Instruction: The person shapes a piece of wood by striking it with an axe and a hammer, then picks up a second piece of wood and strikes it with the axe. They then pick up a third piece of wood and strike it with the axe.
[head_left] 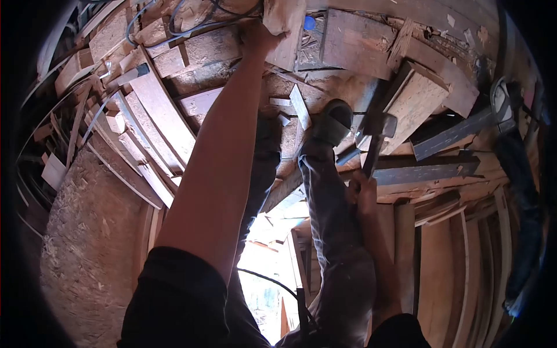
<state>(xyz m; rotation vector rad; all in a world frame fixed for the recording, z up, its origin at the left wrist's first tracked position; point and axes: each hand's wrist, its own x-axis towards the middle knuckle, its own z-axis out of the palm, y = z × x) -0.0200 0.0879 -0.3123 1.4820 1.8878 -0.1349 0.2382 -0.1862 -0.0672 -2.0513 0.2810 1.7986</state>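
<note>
At the top centre, my left hand (259,39) is closed on the edge of an upright wooden board (285,32), its thumb lying across the wood. The fingers behind the board are hidden. My right hand (362,194), beside my right leg, is wrapped around the handle of a hammer (381,127). The hammer's head points up and away from me, near a thick wooden block (415,101), and appears slightly blurred. A small blue round object (309,23) lies just right of the board.
My shoe (335,122) stands among wood scraps. Boards (159,104) are piled on the left beside a chipboard sheet (87,232). Cables (197,26) run across the top left. Dark beams (429,168) lie on the right. A dark trouser-like shape (522,174) is at the far right.
</note>
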